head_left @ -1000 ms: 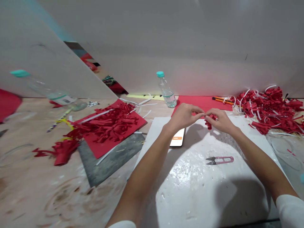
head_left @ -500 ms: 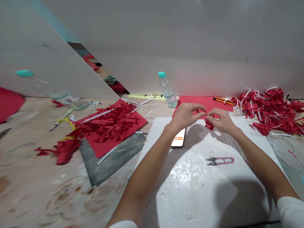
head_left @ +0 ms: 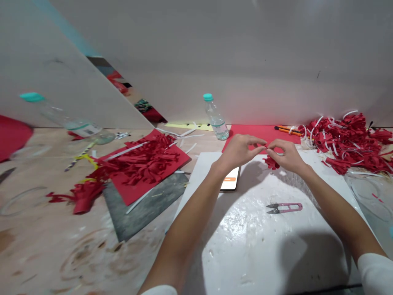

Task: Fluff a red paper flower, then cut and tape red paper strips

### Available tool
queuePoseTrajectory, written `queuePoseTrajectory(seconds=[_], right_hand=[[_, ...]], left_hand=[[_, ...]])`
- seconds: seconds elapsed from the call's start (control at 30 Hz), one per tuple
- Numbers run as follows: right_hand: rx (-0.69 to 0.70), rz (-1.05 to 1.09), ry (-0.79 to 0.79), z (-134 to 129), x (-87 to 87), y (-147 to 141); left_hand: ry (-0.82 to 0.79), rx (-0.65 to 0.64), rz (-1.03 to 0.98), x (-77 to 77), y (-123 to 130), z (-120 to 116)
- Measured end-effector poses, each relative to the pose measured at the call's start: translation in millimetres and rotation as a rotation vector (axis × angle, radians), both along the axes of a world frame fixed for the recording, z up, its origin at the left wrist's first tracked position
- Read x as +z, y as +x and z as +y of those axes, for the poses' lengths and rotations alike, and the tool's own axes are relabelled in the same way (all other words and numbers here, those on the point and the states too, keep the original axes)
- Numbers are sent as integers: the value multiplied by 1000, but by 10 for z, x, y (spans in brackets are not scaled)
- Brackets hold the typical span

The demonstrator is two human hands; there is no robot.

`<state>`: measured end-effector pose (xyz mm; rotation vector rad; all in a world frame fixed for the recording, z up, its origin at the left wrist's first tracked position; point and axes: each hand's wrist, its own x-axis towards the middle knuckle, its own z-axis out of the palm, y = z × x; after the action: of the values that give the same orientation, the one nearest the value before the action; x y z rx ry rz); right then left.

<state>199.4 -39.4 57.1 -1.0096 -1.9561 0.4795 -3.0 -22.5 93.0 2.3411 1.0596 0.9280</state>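
Over the far part of the white board point(head_left: 242, 229), your two hands meet at the fingertips. Your right hand point(head_left: 287, 154) pinches one red fringed piece point(head_left: 271, 163), which hangs just under its fingers, above the board. Your left hand point(head_left: 238, 150) has its thumb and forefinger brought nearly together beside the top of this piece; whether they also grip it, I cannot tell.

Below your left wrist lies one phone point(head_left: 229, 182), its screen lit and partly covered by your arm. Nearer to you, on the same board, lies one pair of pink-handled snips point(head_left: 285, 208), with two blades pointing to the left.

Beyond your hands, on the worktop point(head_left: 46, 246), one red sheet point(head_left: 245, 129) lies against the wall panel point(head_left: 215, 49), and two orange-and-black pencils point(head_left: 288, 130) are at its right end. You have two bottles with turquoise caps: one bottle point(head_left: 219, 131) just left of this sheet, the other bottle point(head_left: 81, 128) far to the left.

There are two heaps of red fringed paper, too tangled for counting: the right heap point(head_left: 340, 139), mixed with white strips, and the left heap point(head_left: 147, 159), on a second red sheet point(head_left: 127, 192). Under that sheet is one grey sheet point(head_left: 129, 225), and beside it one red fringed roll point(head_left: 84, 198).
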Motion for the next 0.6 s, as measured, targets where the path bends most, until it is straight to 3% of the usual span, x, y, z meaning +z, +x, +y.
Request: queuePoseTrajectory(seconds=[0.13,0.4,0.6], right_hand=[[-24,-8,14,-13,11,-9],[-142,-73,192,-79,18,-67],[-147,-58,230,-115,28,-92]], left_hand=[[-7,-31,22,16,-4,-16],[18,-19,23,60,-17,-59],[58,-28,13,110,-16,-126]])
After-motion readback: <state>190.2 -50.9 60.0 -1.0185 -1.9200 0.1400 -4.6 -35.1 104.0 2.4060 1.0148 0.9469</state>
